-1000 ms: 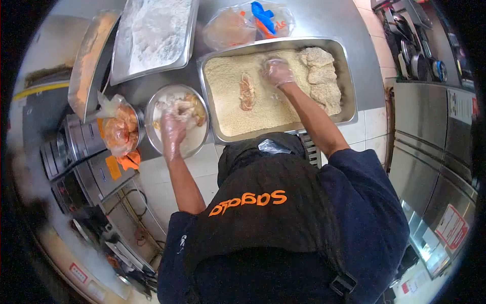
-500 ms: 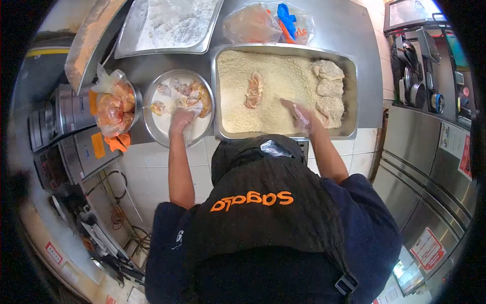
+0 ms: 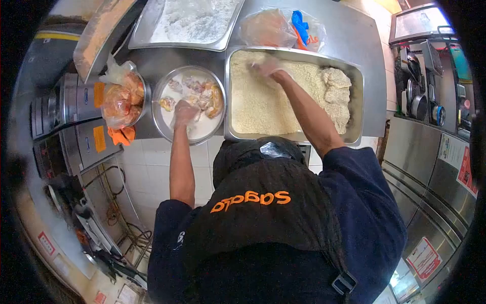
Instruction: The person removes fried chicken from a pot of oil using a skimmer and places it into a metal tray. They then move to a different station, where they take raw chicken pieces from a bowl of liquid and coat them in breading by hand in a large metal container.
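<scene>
My left hand [image 3: 186, 112], in a clear plastic glove, is at a round metal bowl [image 3: 155, 112] of white liquid. Its fingers look curled beside the raw chicken pieces [image 3: 206, 96]; what they hold, if anything, is hidden. My right hand [image 3: 266, 66], also gloved, is over the far left part of a deep steel tray [image 3: 360, 109] of pale breadcrumbs [image 3: 263, 109]. Motion smears its fingers. Crumb-coated pieces [image 3: 336, 96] lie in a row along the tray's right side.
A tray of white flour [image 3: 187, 23] stands behind the bowl. To the left, a plastic bag of raw chicken [image 3: 121, 99] sits in a round container. Plastic bags [image 3: 268, 30] and a blue and orange wrapper [image 3: 300, 28] lie behind the crumb tray.
My right hand has moved from the tray's near right to its far left. The uncoated chicken piece on the crumbs no longer shows. My left hand stays in the bowl.
</scene>
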### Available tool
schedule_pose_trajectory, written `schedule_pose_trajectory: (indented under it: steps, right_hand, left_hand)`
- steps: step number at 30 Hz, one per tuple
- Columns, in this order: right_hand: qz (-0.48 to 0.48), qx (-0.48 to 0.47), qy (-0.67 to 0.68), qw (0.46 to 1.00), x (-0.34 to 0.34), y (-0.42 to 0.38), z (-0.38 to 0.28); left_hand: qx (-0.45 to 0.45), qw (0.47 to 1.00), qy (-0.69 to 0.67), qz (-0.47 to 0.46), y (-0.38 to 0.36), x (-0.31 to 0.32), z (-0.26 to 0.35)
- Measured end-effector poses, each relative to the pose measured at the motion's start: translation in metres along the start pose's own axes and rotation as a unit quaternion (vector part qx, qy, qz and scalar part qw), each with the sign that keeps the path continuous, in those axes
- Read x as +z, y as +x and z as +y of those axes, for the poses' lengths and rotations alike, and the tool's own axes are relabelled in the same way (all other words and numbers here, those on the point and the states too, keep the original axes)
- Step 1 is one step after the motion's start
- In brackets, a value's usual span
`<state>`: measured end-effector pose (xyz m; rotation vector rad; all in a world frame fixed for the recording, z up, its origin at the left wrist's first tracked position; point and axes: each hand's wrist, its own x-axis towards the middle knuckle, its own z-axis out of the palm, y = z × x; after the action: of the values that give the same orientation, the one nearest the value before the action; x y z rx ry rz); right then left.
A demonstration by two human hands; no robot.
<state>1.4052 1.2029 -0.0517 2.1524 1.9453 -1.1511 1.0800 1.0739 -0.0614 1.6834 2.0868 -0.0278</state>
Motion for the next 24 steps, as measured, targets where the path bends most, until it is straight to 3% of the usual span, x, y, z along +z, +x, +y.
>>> schedule_pose_trajectory:
  steps: [2, 4, 5, 6, 7, 11, 13, 14, 15, 17, 18, 20, 21, 23, 24]
  right_hand:
    - [-0.132, -0.091, -0.100, 0.982, 0.007, 0.000, -0.012]
    - [-0.018, -0.220, -0.085, 0.972, 0.084, 0.020, 0.054]
    - [-0.005, -0.032, -0.165, 0.986, 0.002, -0.084, -0.034]
    - [0.194, -0.067, -0.149, 0.967, 0.058, -0.079, -0.003]
    - [0.192, -0.068, -0.152, 0.967, 0.059, -0.087, 0.000]
    - [0.096, -0.069, -0.188, 0.975, 0.052, -0.097, -0.004]
    - [0.144, -0.112, -0.172, 0.968, 0.057, -0.088, -0.003]
    - [0.191, -0.121, -0.149, 0.963, 0.070, -0.079, 0.004]
    - [0.200, -0.124, -0.151, 0.960, 0.067, -0.073, 0.007]
    - [0.123, -0.194, -0.116, 0.966, 0.058, -0.064, 0.013]
    - [0.119, -0.208, -0.115, 0.964, 0.062, -0.056, 0.019]
    - [0.229, -0.177, -0.050, 0.956, 0.076, -0.045, 0.037]
    - [0.216, -0.179, -0.046, 0.959, 0.077, -0.045, 0.038]
    - [0.143, -0.140, -0.065, 0.978, 0.071, -0.049, 0.029]
    - [0.142, -0.131, -0.063, 0.979, 0.076, -0.056, 0.030]
  left_hand:
    - [-0.020, 0.999, -0.044, 0.007, -0.006, -0.012, -0.001]
    - [0.018, 0.964, -0.261, -0.039, -0.016, -0.020, -0.015]
    - [0.017, 0.964, -0.262, -0.039, -0.026, -0.026, -0.012]
    - [-0.030, 0.913, -0.403, -0.055, -0.040, -0.038, 0.005]
    - [-0.076, 0.839, -0.535, -0.069, -0.050, -0.050, 0.023]
    - [-0.150, 0.789, -0.595, -0.022, -0.064, -0.068, 0.044]
    - [-0.048, 0.797, -0.598, -0.070, -0.062, -0.065, 0.031]
    - [-0.115, 0.766, -0.629, -0.072, -0.066, -0.073, 0.040]
    - [-0.106, 0.765, -0.632, -0.068, -0.061, -0.069, 0.035]
    - [-0.064, 0.595, -0.801, -0.035, -0.058, -0.057, 0.012]
    - [-0.066, 0.594, -0.801, -0.020, -0.061, -0.068, 0.013]
    - [-0.113, 0.721, -0.683, -0.029, -0.071, -0.094, 0.027]
    - [-0.126, 0.722, -0.680, -0.027, -0.072, -0.092, 0.024]
    - [-0.219, 0.777, -0.590, -0.007, -0.063, -0.085, 0.017]
    - [-0.182, 0.765, -0.617, 0.029, -0.063, -0.075, 0.015]
